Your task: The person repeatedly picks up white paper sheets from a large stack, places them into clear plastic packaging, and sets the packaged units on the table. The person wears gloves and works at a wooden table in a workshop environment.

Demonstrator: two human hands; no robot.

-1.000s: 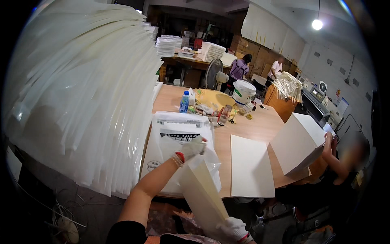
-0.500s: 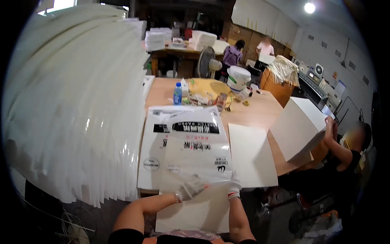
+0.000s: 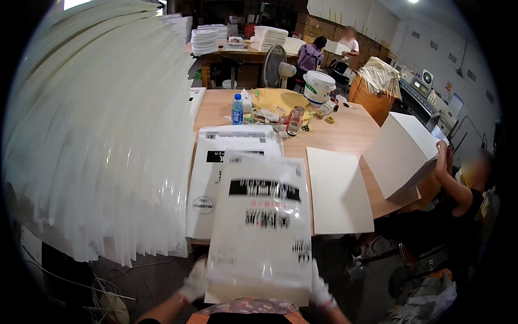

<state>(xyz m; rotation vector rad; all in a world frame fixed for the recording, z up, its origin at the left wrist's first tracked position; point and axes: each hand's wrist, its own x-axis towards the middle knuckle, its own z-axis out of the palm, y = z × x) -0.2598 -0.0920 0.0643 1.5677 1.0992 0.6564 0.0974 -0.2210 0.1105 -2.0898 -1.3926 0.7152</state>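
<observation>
Both gloved hands sit low in view, close to the body. Left hand (image 3: 195, 281) is at the left edge of a printed clear bag (image 3: 264, 227) with paper inside; right hand (image 3: 322, 289) is at its right edge, near the lower corner. Fingers of both hands are blurred and partly hidden by the bag — cannot tell whether they grip or only press flat. Bag lies in front of the person, over the table's near edge; a cream strip of paper (image 3: 253, 294) projects from its near end. Beyond it, and partly covered by it in view, a white printed package (image 3: 202, 183) lies flat on the wooden table (image 3: 345, 127). To the right: a flat white sheet or thin stack (image 3: 340, 194), then a tall paper block (image 3: 399, 156) with a seated co-worker's hands (image 3: 443, 154) at its far right edge. Left: a large heap of translucent plastic (image 3: 102, 146).
</observation>
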